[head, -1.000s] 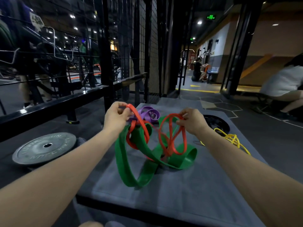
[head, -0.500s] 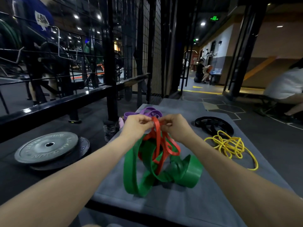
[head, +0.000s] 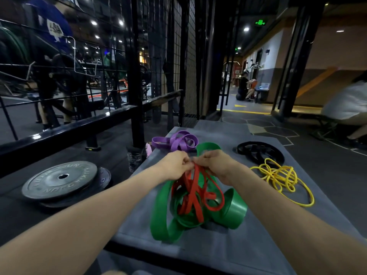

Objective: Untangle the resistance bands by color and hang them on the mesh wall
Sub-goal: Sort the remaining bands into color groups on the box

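— What are the hands doing?

— The left hand [head: 175,165] and the right hand [head: 215,165] are meeting knuckle to knuckle above the grey surface [head: 248,249], each with its fingers curled tight and pinching the top of the red band [head: 195,192]. The red band is hanging down from that pinch in several narrow loops.

— And the green one?

— The green band [head: 160,215] is sitting right under the hands, its wide loops standing on edge on the surface and wrapping around the red loops — the two are tangled together. One green loop is rising behind the right hand.

— Where are the other bands lying?

— The purple band [head: 174,142] is lying in a loose heap at the far left corner of the surface, beyond the hands and apart from the tangle. The yellow band [head: 282,179] is sprawling in thin coils to the right, and just beyond it the black band [head: 260,152] is lying coiled flat.

— And the mesh wall?

— The mesh wall [head: 188,56] is standing past the far end of the surface. On the floor to the left, a grey weight plate [head: 59,179] is resting on a darker one.
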`<action>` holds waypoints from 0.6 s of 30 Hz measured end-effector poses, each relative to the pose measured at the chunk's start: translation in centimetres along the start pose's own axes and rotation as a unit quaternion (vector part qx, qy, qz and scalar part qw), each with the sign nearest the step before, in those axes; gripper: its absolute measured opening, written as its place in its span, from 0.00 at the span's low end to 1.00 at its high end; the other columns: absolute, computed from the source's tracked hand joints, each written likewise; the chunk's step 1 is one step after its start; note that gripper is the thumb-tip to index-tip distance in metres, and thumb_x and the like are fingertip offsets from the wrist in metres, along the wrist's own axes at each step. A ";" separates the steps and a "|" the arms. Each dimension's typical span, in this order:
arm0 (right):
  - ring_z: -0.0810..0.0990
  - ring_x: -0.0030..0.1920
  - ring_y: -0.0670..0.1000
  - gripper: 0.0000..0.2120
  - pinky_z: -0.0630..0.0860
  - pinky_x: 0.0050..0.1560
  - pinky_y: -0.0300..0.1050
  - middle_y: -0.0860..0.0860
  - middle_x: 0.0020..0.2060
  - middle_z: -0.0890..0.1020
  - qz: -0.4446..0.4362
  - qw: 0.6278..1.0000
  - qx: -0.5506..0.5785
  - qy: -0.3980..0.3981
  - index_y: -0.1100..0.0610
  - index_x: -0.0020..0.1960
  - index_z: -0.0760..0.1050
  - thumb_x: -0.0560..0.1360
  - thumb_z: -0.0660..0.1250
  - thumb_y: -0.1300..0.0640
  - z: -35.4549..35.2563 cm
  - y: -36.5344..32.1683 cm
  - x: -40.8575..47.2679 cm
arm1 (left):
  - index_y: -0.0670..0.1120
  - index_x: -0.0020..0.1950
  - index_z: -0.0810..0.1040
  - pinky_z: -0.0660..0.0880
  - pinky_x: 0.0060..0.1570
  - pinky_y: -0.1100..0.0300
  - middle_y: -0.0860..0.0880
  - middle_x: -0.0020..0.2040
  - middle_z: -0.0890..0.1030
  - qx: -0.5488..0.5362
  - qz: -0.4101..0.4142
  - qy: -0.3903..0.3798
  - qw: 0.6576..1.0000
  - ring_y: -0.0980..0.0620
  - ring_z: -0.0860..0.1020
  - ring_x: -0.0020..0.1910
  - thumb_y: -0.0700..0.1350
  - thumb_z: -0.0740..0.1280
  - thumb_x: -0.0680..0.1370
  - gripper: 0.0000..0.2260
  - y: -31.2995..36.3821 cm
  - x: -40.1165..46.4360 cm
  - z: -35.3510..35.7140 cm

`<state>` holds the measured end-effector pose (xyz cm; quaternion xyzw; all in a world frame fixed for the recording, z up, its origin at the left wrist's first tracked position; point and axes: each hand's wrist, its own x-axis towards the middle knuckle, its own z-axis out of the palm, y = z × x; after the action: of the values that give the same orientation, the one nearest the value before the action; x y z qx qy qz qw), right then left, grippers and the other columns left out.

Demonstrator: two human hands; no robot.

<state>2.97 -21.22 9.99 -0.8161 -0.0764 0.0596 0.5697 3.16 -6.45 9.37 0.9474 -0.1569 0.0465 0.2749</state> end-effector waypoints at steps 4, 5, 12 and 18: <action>0.64 0.30 0.47 0.12 0.59 0.32 0.40 0.52 0.29 0.70 0.072 0.995 0.044 0.048 0.58 0.33 0.72 0.75 0.66 0.62 -1.1 0.5 -0.2 | 0.44 0.32 0.69 0.66 0.30 0.63 0.47 0.31 0.70 -0.016 -0.041 -0.031 0.999 0.51 0.68 0.30 0.47 0.60 0.80 0.17 -0.5 -1.0 -1.5; 0.64 0.29 0.47 0.12 0.57 0.31 0.40 0.52 0.29 0.71 0.088 0.993 0.057 0.056 0.58 0.33 0.73 0.75 0.65 0.62 -1.4 0.9 -0.2 | 0.43 0.33 0.71 0.68 0.31 0.64 0.47 0.31 0.70 -0.111 -0.074 -0.005 0.991 0.51 0.68 0.30 0.46 0.61 0.80 0.16 -0.4 -1.2 -2.2; 0.75 0.60 0.58 0.13 0.69 0.47 0.40 0.60 0.60 0.76 0.087 0.940 -0.325 0.048 0.63 0.62 0.70 0.80 0.53 0.65 -3.6 1.8 -1.3 | 0.42 0.38 0.71 0.78 0.30 0.63 0.47 0.33 0.69 -0.511 -0.145 0.205 0.822 0.54 0.70 0.31 0.39 0.60 0.80 0.10 1.0 -0.6 -9.8; 0.78 0.40 0.56 0.08 0.67 0.32 0.42 0.58 0.37 0.79 0.060 0.903 -0.418 0.081 0.64 0.38 0.75 0.74 0.61 0.62 -4.1 2.6 -2.0 | 0.41 0.40 0.72 0.77 0.30 0.64 0.47 0.35 0.71 -0.610 -0.159 0.231 0.741 0.55 0.71 0.33 0.39 0.63 0.78 0.07 1.6 -0.4 -12.2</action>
<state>1.96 -26.31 8.96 -0.9843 0.0016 -0.0102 0.1760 2.26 -1.08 20.46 0.5484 0.0698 0.1139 0.8255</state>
